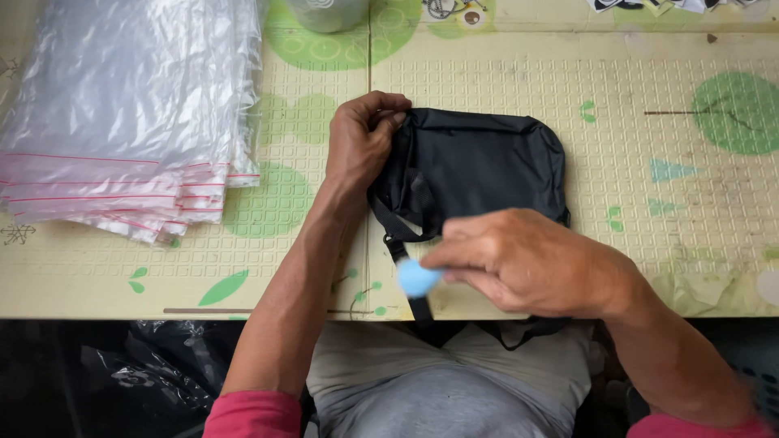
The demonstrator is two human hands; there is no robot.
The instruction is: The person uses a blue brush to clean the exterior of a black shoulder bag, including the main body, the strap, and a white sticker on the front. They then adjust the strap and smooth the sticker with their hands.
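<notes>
A small black fabric bag (487,166) lies flat on the patterned mat-covered table (633,105), its black strap (402,243) trailing over the near edge towards my lap. My left hand (361,142) pinches the bag's upper left corner with closed fingers. My right hand (523,259) hovers over the bag's near edge, fingers closed on a small light-blue object (418,277), blurred, right above the strap.
A thick stack of clear zip bags with red seal lines (130,122) lies at the left of the table. A grey round container (326,12) stands at the far edge. Dark plastic bags (154,365) sit below the table on the left.
</notes>
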